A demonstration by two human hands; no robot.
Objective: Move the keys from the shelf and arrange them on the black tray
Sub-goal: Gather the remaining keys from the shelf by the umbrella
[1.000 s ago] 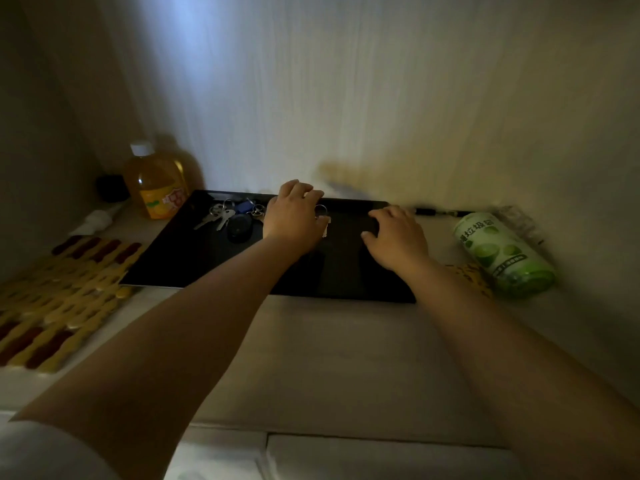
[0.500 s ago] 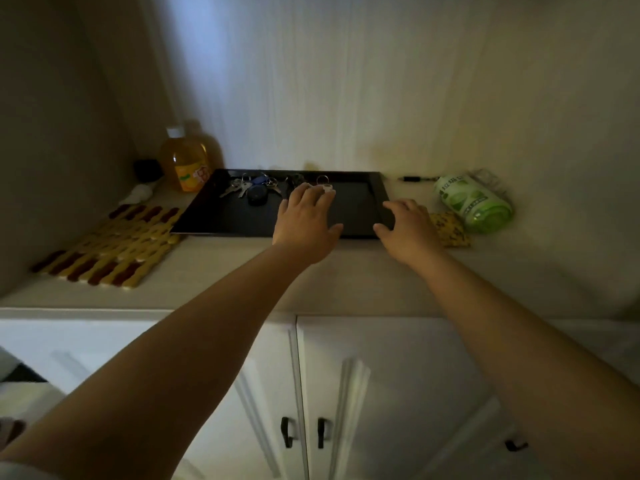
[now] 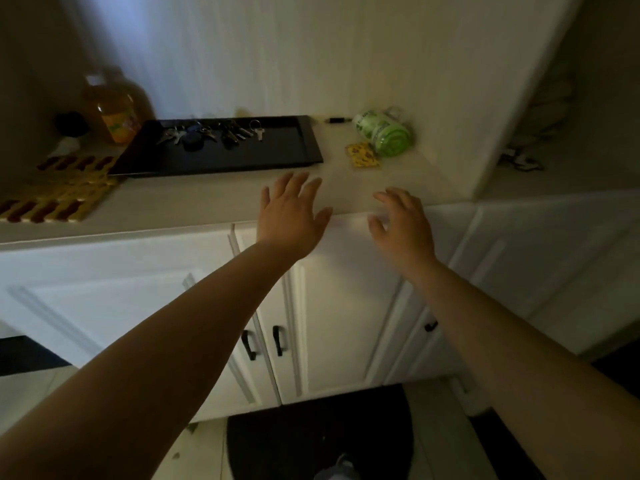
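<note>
The black tray (image 3: 277,152) lies on the pale counter against the back wall. Several key bunches lie along its far edge: a bunch with a round black fob (image 3: 188,135), a dark bunch (image 3: 232,131), and a single silver key on a ring (image 3: 257,128). My left hand (image 3: 294,211) hovers over the counter's front edge, nearer than the tray, fingers spread and holding nothing. My right hand (image 3: 403,225) hovers beside it to the right, also empty with fingers apart.
An orange bottle (image 3: 116,109) stands left of the tray. A yellow-and-red slatted mat (image 3: 59,188) lies at the left. A green roll (image 3: 382,133) and a yellow packet (image 3: 363,155) lie right of the tray. White cabinet doors (image 3: 329,306) sit below; another shelf (image 3: 526,161) is at the right.
Both hands have drawn back from the tray to the counter's front edge, leaving the keys on it. The view has pulled back and tilted down, showing the cabinets and floor.
</note>
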